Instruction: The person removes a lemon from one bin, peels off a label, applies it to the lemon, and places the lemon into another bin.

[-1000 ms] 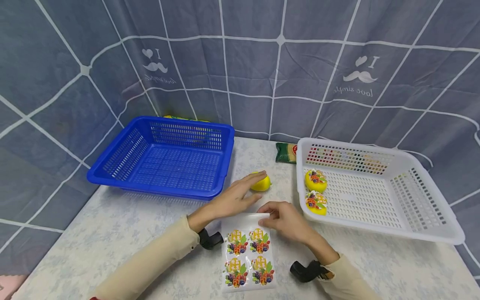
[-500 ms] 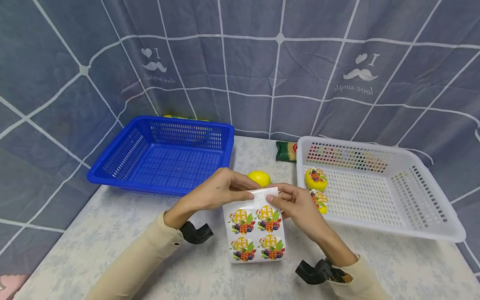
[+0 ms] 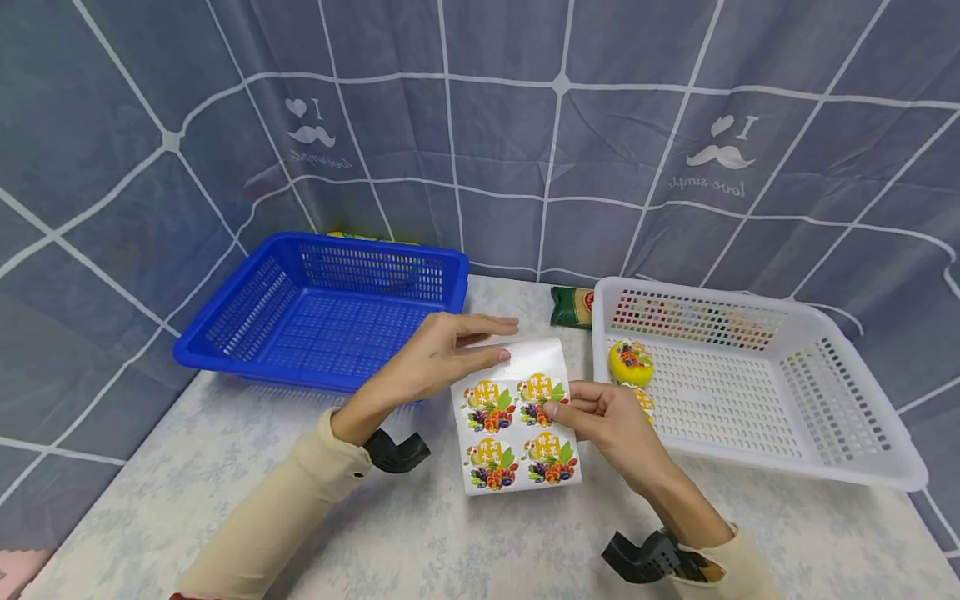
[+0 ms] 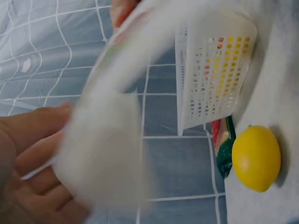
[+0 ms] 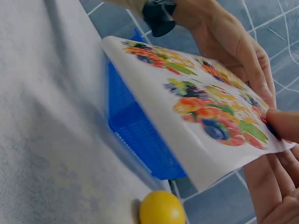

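A white sticker sheet (image 3: 517, 421) with fruit-picture stickers is held up off the table, tilted toward me. My left hand (image 3: 450, 354) grips its top left edge, thumb on the front. My right hand (image 3: 600, 421) pinches the sheet at the upper right sticker. The right wrist view shows the sticker sheet (image 5: 201, 107) printed side up between both hands. A plain yellow lemon (image 4: 256, 157) lies on the table behind the sheet, out of sight in the head view; the lemon (image 5: 161, 208) also shows below the sheet in the right wrist view.
A blue basket (image 3: 225, 333) stands at the back left. At the right, a white basket (image 3: 750, 450) holds two lemons with stickers (image 3: 630, 362), one partly behind my right hand. A green packet (image 3: 572, 306) lies between the baskets by the curtain.
The sheet went from lying on the table to being lifted and carried up and back, now covering the plain lemon. My right hand shifted from the top edge to the upper right sticker.
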### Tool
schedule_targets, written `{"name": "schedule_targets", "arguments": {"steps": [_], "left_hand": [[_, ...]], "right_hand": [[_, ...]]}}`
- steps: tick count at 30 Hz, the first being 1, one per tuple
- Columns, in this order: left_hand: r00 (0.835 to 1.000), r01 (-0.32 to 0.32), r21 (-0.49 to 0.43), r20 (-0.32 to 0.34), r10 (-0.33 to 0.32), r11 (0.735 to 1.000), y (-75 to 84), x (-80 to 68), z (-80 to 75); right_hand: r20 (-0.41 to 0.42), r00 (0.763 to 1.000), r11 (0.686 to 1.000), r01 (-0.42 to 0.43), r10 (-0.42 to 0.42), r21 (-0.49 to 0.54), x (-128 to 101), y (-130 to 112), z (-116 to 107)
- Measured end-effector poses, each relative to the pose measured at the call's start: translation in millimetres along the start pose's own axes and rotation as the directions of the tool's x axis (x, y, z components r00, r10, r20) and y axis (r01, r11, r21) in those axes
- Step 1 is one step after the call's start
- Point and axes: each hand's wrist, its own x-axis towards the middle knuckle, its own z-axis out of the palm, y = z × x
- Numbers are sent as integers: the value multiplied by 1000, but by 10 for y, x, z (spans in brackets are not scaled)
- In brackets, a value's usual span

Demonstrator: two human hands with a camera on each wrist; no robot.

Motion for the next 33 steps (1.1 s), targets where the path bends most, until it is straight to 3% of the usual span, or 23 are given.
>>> {"name": "schedule_targets", "arguments": {"steps": [3,5,9,15,21,29,33], "left_hand": [[991,-104,54,-80,108,993,24,-32,-18],[984,-141,42,-105,145,989,48,-56,-31],[987,-135,11,-89,136,991,89,-96,-36],[993,-103,-50,-56,101,993,90,-97,0],[992,-108,-65,-70,103,992,59,-91,53],[966,-216,85,-129,226,973,30,-78,90],[950,-261,116,-147,277,958,24,-77,96]], "right_hand": [[-72,997,999,33,-35,-26,-34,-30,-20],[-117,992,998,52,-56,-35,-54,-54,-33],[-188,979,997,71,-77,-40,-71,-96,-36],[-242,969,999,40,-41,-9,-74,-124,-11],[-244,970,999,15,-8,28,-85,-115,-4],[-228,973,997,-27,44,79,-77,-87,-4],[-230,972,996,-30,49,85,-62,-90,-2]]}}
